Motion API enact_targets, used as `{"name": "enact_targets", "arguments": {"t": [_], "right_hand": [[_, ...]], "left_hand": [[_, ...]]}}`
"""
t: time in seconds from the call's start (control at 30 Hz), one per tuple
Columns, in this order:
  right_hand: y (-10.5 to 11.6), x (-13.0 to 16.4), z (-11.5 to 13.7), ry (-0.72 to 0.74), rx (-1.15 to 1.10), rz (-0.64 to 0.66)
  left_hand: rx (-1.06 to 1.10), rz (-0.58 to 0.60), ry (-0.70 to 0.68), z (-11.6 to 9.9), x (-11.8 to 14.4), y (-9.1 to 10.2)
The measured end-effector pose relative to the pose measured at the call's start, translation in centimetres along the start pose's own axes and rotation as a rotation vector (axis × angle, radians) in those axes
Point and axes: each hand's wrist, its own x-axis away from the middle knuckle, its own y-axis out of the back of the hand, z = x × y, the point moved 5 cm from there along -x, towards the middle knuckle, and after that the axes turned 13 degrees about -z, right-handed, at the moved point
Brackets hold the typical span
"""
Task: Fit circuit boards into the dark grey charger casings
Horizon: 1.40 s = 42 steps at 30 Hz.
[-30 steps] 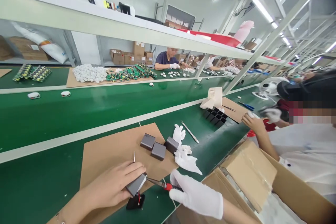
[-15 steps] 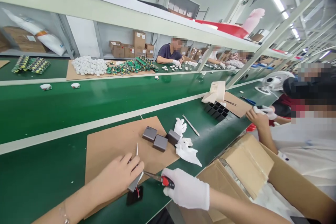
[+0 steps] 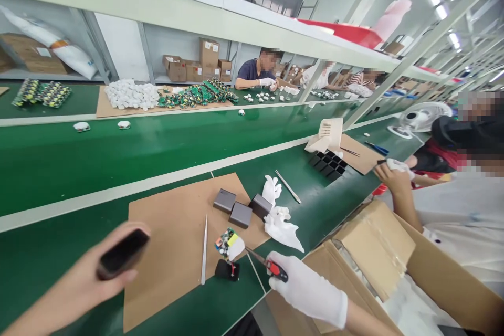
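My bare left hand [image 3: 104, 273] is lifted off to the left, fingers clamped on a dark casing [image 3: 123, 258] held clear above the cardboard sheet [image 3: 173, 231]. My gloved right hand [image 3: 305, 289] has its fingers closed on red-handled pliers [image 3: 268, 264] — their tip touches a small green circuit board [image 3: 229, 242] at the sheet's near edge. A black piece [image 3: 227, 270] lies just in front of that board on the green tabletop [image 3: 79, 168], and tweezers [image 3: 204, 249] lie flat to its left. Three grey blocks [image 3: 240, 210] sit further back, beside a crumpled white glove [image 3: 279, 220].
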Motion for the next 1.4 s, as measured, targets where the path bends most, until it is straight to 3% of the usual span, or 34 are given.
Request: {"name": "enact_targets", "arguments": {"t": [0.1, 0.2, 0.27, 0.43, 0.53, 0.63, 0.77, 0.87, 0.97, 1.2, 1.4], "right_hand": [[-0.4, -0.4, 1.9, 0.065, -0.019, 0.039], [-0.5, -0.3, 2.0, 0.062, -0.01, 0.015], [-0.6, -0.1, 1.6, 0.051, -0.004, 0.004], [-1.1, -0.1, 1.2, 0.056, -0.109, 0.027], [-1.4, -0.2, 1.5, 0.07, -0.192, 0.058], [-1.6, -0.3, 1.6, 0.071, -0.239, 0.08], [-1.7, -0.1, 1.8, 0.094, -0.269, 0.104], [-1.5, 0.1, 2.1, 0.091, -0.24, 0.081], [-1.2, 0.6, 2.5, 0.102, -0.188, 0.022], [-1.6, 1.7, 1.4, 0.03, -0.133, -0.102], [-1.7, 1.7, 1.2, 0.052, -0.149, -0.181]], "left_hand": [[0.367, 0.277, 0.091, -4.9, 0.3, -6.9], [0.447, 0.391, 0.093, -7.1, 0.1, -9.3], [0.373, 0.319, 0.101, -6.2, 0.0, -9.0], [-0.021, -0.173, 0.178, 0.6, 0.6, -6.5], [-0.276, -0.245, 0.099, 2.4, 1.4, -6.8], [-0.392, -0.253, 0.03, 1.3, 1.9, -7.0], [-0.469, -0.433, -0.072, -3.6, 2.4, -5.8], [-0.447, -0.323, -0.208, -7.9, 1.7, -6.4], [-0.355, -0.144, -0.158, -10.4, 0.1, -7.6], [-0.225, 0.076, -0.032, -11.2, -1.8, -9.6], [-0.225, 0.089, -0.068, -12.4, -2.3, -9.3]]}}
